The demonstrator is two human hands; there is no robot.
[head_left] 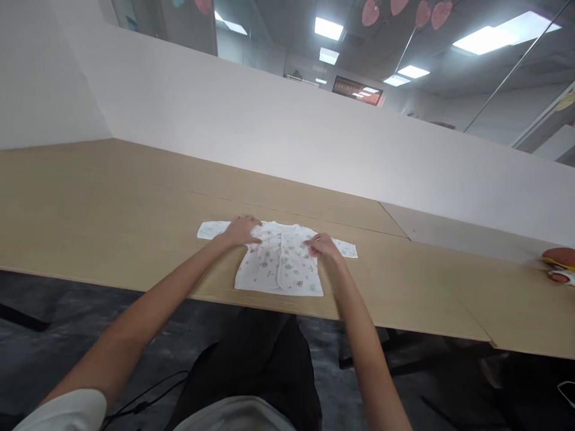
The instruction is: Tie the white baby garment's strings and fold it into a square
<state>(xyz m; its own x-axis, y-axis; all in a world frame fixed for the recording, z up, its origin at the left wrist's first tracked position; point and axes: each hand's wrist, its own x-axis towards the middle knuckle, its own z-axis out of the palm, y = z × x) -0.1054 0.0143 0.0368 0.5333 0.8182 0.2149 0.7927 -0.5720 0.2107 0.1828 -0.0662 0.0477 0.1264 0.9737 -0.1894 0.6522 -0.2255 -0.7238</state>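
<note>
A small white baby shirt (269,263) with a scattered print lies spread out on the table, its front closed down the middle and both long sleeves stretched sideways. My left hand (242,230) rests at the shirt's left shoulder, over the start of that sleeve; its thumb and fingers are apart and it holds nothing. Over at the right shoulder, my right hand (322,244) touches the cloth with bent fingers. Motion blurs those fingertips, so whether they pinch the fabric cannot be made out.
The long wooden table (112,209) has its near edge just below the shirt's hem. Behind it rises a white partition (269,131) with glass above. At the far right sits a reddish-brown and yellow object (559,257). A dark cable (141,406) lies on the floor.
</note>
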